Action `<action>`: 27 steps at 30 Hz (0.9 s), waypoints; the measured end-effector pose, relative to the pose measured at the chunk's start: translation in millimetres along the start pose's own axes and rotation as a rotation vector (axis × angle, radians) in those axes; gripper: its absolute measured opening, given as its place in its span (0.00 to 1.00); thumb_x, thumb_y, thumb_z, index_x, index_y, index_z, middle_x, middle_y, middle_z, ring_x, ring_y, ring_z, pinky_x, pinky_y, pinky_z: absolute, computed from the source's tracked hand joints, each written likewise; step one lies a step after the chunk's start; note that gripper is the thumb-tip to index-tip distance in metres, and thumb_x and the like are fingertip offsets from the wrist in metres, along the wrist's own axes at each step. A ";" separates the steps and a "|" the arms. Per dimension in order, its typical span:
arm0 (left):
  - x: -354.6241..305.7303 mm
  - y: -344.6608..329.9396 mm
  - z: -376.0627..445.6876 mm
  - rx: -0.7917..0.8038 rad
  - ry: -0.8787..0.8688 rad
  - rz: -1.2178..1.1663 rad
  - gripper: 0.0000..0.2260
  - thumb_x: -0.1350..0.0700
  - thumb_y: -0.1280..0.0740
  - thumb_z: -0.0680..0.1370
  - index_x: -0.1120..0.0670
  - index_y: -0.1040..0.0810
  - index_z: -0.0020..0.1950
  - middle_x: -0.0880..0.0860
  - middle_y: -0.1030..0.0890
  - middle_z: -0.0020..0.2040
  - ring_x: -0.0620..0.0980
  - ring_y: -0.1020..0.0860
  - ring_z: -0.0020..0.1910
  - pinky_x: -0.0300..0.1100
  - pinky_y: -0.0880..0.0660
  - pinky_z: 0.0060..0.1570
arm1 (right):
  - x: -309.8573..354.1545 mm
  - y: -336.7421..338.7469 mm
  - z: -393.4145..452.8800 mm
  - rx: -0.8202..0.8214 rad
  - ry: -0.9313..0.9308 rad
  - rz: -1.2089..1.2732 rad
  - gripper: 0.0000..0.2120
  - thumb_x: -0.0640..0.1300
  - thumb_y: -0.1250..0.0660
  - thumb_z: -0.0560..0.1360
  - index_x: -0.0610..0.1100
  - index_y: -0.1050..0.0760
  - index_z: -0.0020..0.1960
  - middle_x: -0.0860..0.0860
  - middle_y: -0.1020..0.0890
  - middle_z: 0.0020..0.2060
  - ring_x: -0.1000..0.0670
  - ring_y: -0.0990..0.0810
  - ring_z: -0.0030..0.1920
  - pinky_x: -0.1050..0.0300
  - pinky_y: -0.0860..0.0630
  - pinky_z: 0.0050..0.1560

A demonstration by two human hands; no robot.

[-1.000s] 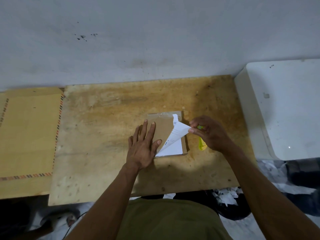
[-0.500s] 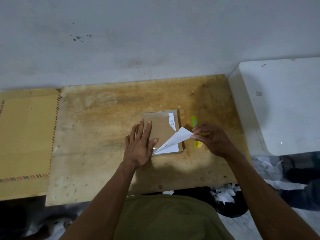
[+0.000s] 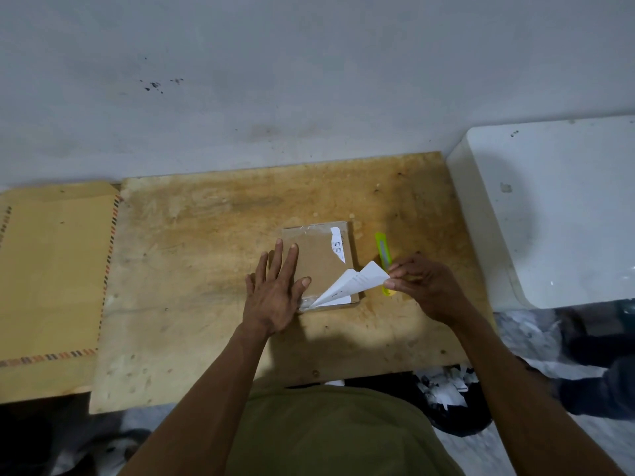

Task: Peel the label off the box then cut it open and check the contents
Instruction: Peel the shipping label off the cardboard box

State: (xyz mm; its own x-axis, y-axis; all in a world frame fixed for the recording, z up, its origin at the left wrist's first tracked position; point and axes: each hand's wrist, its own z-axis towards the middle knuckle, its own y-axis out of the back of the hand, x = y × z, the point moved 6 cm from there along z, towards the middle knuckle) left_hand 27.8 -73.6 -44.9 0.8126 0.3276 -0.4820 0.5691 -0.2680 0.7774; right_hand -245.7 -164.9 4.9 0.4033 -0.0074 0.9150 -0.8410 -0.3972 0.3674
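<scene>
A flat brown cardboard box (image 3: 318, 259) lies on the wooden board (image 3: 206, 269). My left hand (image 3: 275, 293) presses flat on the box's left side, fingers spread. My right hand (image 3: 422, 286) pinches the free corner of the white label (image 3: 350, 281), which is lifted off most of the box top and still stuck along the near edge. A torn strip of label (image 3: 336, 247) remains near the box's far right corner. A yellow-green utility knife (image 3: 383, 254) lies on the board just right of the box, partly hidden behind my right hand.
A white block (image 3: 556, 214) stands to the right of the board. A large tan envelope (image 3: 51, 269) lies on the left. A wall rises behind the board. Torn white paper scraps (image 3: 443, 386) sit in a dark bin below the board's front edge.
My right hand has pulled the label further toward the near right, baring more of the box top and the torn strip. The knife is now more exposed. My left hand stays pressed.
</scene>
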 end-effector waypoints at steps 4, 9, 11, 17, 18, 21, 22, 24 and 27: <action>0.3 -1.1 0.8 0.007 -0.006 0.007 0.30 0.35 0.52 0.82 0.37 0.63 0.79 0.41 0.67 0.79 0.52 0.64 0.80 0.66 0.56 0.75 | 2.2 -4.6 4.4 -0.030 -0.087 0.020 0.04 0.37 0.24 0.70 0.44 0.17 0.40 0.53 0.15 0.40 0.58 0.18 0.41 0.63 0.24 0.45; 0.4 -1.8 0.8 0.000 -0.007 0.021 0.30 0.35 0.52 0.82 0.38 0.63 0.79 0.42 0.67 0.80 0.52 0.64 0.80 0.65 0.56 0.75 | 7.2 -8.1 12.0 -0.044 -0.149 0.003 0.01 0.40 0.25 0.72 0.45 0.16 0.42 0.45 0.19 0.32 0.53 0.23 0.33 0.52 0.22 0.37; -0.1 -1.6 0.8 -0.001 -0.009 0.024 0.30 0.35 0.52 0.82 0.37 0.64 0.79 0.42 0.67 0.79 0.53 0.64 0.80 0.65 0.56 0.75 | 7.1 -6.9 8.8 -0.050 -0.140 -0.002 0.02 0.39 0.25 0.72 0.40 0.16 0.43 0.38 0.19 0.34 0.52 0.24 0.33 0.56 0.23 0.34; 0.2 -1.1 1.6 0.006 -0.009 0.033 0.30 0.35 0.53 0.82 0.37 0.64 0.79 0.42 0.67 0.79 0.52 0.64 0.80 0.65 0.56 0.76 | -0.9 -5.5 -4.5 -0.095 -0.194 0.057 0.01 0.39 0.26 0.73 0.41 0.16 0.43 0.45 0.15 0.34 0.54 0.21 0.32 0.61 0.24 0.31; 0.3 -1.2 2.1 0.006 -0.008 0.035 0.30 0.35 0.53 0.82 0.37 0.64 0.79 0.42 0.67 0.79 0.52 0.64 0.80 0.65 0.56 0.76 | -1.6 -4.5 -6.0 -0.105 -0.197 0.063 0.01 0.39 0.26 0.73 0.41 0.16 0.43 0.45 0.15 0.34 0.53 0.20 0.33 0.61 0.23 0.31; -0.6 -2.0 2.0 0.001 -0.002 0.033 0.30 0.35 0.53 0.82 0.38 0.63 0.79 0.42 0.67 0.80 0.52 0.64 0.80 0.65 0.54 0.76 | -2.8 0.5 -13.2 -0.122 -0.225 0.091 0.02 0.39 0.26 0.73 0.41 0.16 0.43 0.46 0.14 0.34 0.55 0.19 0.33 0.61 0.23 0.30; -0.9 -2.0 1.7 -0.001 -0.001 0.036 0.30 0.35 0.53 0.82 0.38 0.63 0.79 0.42 0.67 0.80 0.52 0.64 0.80 0.65 0.54 0.76 | -4.1 1.4 -15.6 -0.126 -0.243 0.105 0.02 0.40 0.26 0.73 0.41 0.16 0.43 0.46 0.14 0.34 0.55 0.18 0.33 0.62 0.23 0.30; -1.2 -1.8 1.9 0.000 0.000 0.043 0.30 0.35 0.53 0.82 0.38 0.63 0.79 0.42 0.67 0.80 0.52 0.64 0.80 0.65 0.53 0.76 | -7.0 0.2 -17.7 -0.137 -0.277 0.119 0.03 0.40 0.26 0.73 0.41 0.16 0.42 0.45 0.14 0.34 0.56 0.17 0.34 0.61 0.23 0.31; -1.6 -1.8 2.2 0.006 -0.003 0.040 0.30 0.35 0.53 0.82 0.38 0.63 0.79 0.42 0.67 0.80 0.52 0.64 0.80 0.64 0.53 0.76 | -13.4 -2.5 -14.3 -0.161 -0.314 0.125 0.03 0.41 0.26 0.73 0.42 0.17 0.41 0.45 0.14 0.34 0.55 0.17 0.34 0.59 0.23 0.31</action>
State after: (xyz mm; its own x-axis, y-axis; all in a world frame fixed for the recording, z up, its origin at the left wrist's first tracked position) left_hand 25.8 -75.6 -46.4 0.8352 0.3139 -0.4516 0.5367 -0.2859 0.7938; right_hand -254.2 -150.7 -5.8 0.3643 -0.3381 0.8678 -0.9265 -0.2263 0.3008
